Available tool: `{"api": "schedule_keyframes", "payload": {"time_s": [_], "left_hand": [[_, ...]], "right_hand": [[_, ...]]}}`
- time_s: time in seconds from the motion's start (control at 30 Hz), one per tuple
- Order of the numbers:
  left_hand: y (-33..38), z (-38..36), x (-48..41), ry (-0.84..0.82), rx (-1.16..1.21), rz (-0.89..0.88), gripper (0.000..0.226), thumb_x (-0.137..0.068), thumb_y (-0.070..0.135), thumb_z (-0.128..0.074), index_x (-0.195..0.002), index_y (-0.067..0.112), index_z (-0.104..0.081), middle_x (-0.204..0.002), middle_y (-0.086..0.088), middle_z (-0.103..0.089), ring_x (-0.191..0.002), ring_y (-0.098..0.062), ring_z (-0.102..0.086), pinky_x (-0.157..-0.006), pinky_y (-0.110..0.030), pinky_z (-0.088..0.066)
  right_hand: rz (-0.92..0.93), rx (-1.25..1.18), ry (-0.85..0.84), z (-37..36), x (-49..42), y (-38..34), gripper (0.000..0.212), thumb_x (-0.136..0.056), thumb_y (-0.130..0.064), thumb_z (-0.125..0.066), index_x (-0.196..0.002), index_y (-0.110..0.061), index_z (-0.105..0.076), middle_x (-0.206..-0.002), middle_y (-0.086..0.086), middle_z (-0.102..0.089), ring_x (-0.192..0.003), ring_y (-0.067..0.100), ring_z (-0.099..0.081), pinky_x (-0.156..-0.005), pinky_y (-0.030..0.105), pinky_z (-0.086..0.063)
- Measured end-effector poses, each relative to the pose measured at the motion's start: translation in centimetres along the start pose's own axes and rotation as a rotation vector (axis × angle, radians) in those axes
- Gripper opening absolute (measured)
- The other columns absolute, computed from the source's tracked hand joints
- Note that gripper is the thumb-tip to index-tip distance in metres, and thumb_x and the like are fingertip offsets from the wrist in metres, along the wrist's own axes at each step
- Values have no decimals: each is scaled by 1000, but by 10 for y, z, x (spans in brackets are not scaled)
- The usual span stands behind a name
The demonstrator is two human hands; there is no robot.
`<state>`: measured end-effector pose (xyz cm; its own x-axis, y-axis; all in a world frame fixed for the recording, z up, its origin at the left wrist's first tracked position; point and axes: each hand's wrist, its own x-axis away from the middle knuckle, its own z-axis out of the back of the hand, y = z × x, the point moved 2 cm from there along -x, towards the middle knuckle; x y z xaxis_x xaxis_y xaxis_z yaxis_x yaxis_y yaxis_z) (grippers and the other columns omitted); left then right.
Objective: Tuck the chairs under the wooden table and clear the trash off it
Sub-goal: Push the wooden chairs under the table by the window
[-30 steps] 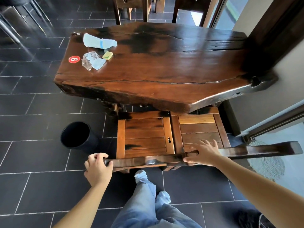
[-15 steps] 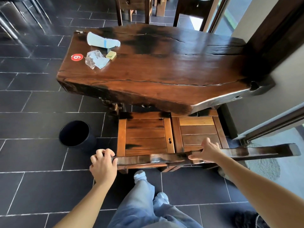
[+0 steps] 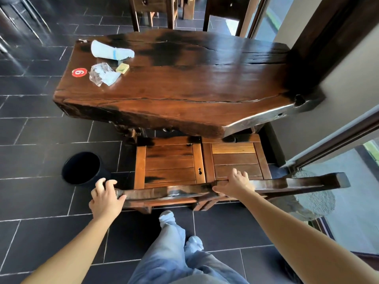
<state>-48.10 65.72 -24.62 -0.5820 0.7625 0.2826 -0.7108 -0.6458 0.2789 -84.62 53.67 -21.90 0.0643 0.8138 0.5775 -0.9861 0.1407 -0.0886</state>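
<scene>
Chairs (image 3: pixel 170 162), two side by side at the near edge, stand with the fronts of their slatted seats under the overhang of the tabletop (image 3: pixel 184 83) and the rest out on the dark floor tiles (image 3: pixel 30 201). A long dark back rail (image 3: pixel 184 191) runs behind both seats.

The left hand (image 3: pixel 106 198) is at the rail's left end, fingers loosely bent and apart, thumb against the wood, not wrapped round it. The right hand (image 3: pixel 233 183) lies on top of the rail near its middle, fingers spread forward.

With neither hand truly gripping, an uneven shove would likely skew the chairs. The rail's right end sticks out toward the door frame (image 3: pixel 328 148) and could catch there. The seat fronts may also jam against the table base, which is mostly hidden. The black bin (image 3: pixel 82 169) stands just beside the left hand and is easily knocked over.

The chairs look heavy and solid, reddish-brown with black stains.

The trash lies untouched at the tabletop's far left corner: a crushed bottle (image 3: pixel 111 51), a clear crumpled wrapper (image 3: pixel 103 74) and a small yellow packet (image 3: pixel 122 68).
</scene>
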Motion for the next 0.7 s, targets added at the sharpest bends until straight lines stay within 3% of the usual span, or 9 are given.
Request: {"api": "schedule_keyframes", "payload": {"time_s": [0.1,0.2,0.37,0.47,0.57,0.7], "left_hand": [[4,-4,7,31,65,111,61,-79,18,-74,-129,12,-41,-147,-11,-23,-127,-40,-30,-93,-60,-39],[6,-5,7,1,81,111,50,-82,15,-70,-124,9,-44,-137,-18,-31,-121,-43,-33,-88,-57,-42],[1,0,2,-51,5,24,41,-85,18,-67,-118,8,-46,-124,-19,-35,-112,-43,-36,-78,-52,-45],[0,0,0,-74,-28,8,41,-85,19,-67,-117,9,-45,-122,-18,-34,-111,-42,-37,-76,-50,-46],[-1,3,-3,-87,-28,-2,40,-85,20,-67,-116,10,-43,-121,-18,-34,-111,-41,-37,-78,-47,-45],[-1,4,-7,-158,-4,32,41,-86,22,-65,-118,10,-41,-126,-17,-31,-116,-40,-35,-95,-46,-40]], "right_hand": [[62,78,-51,2,0,-1,100,-66,-76,-57,-144,-22,-25,-145,6,-37,-136,30,-24,-106,54,-36],[117,215,-179,9,4,-4,96,-71,-76,-55,-148,-30,-23,-150,9,-24,-140,37,-14,-108,58,-32],[192,338,-270,15,3,-7,106,-60,-65,-76,-146,-29,-25,-142,9,-29,-135,35,-21,-102,56,-41],[210,376,-255,15,0,-7,105,-59,-63,-78,-144,-28,-26,-140,8,-33,-134,33,-26,-99,53,-45],[230,408,-234,14,-1,-9,106,-58,-67,-75,-144,-30,-26,-139,7,-36,-132,33,-28,-97,51,-47],[264,432,-195,10,-3,-6,101,-61,-68,-72,-143,-30,-28,-135,8,-38,-127,32,-32,-97,49,-47]]}}
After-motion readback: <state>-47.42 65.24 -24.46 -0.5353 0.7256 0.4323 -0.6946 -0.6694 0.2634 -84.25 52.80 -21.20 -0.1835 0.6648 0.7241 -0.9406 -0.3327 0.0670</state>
